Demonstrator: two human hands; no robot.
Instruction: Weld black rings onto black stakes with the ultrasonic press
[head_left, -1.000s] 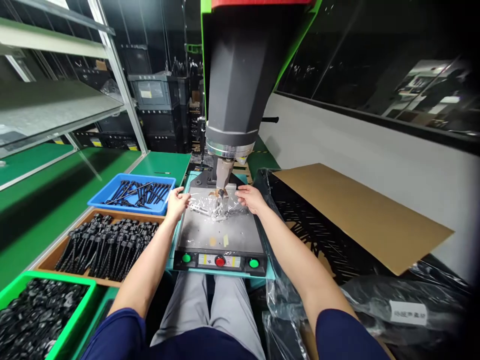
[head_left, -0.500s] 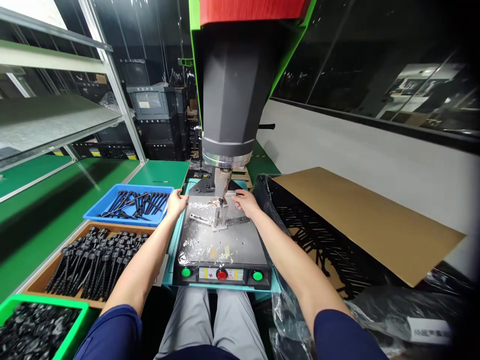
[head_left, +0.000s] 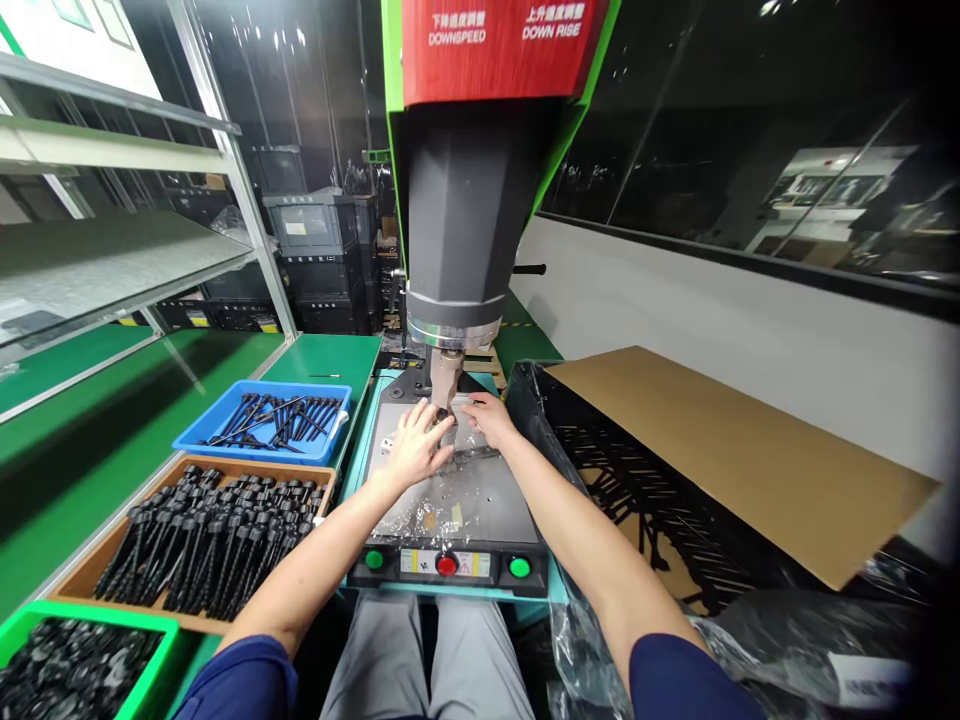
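In the middle of the head view, a metal press head (head_left: 447,378) points down at a small fixture on the grey metal base plate (head_left: 420,520). My left hand (head_left: 416,447) is over the fixture with its fingers apart, the fingertips close to the tool's lower end; it hides most of the fixture. Just right of the tool, my right hand (head_left: 491,418) has its thumb and fingers closed together. What they hold, if anything, is too small to make out. A metal bar (head_left: 480,455) lies on the plate below the right hand.
To the left stand a blue tray (head_left: 262,455) of black rods, a brown tray (head_left: 82,575) of black parts with round heads, and a green bin (head_left: 169,640) of small black pieces. Green and red buttons (head_left: 447,565) line the base's front. Cardboard (head_left: 750,460) lies at right.
My left hand has moved right, from the plate's left edge to over the fixture, and its fingers have spread. My right hand stays beside the tool. The view has tilted slightly up.
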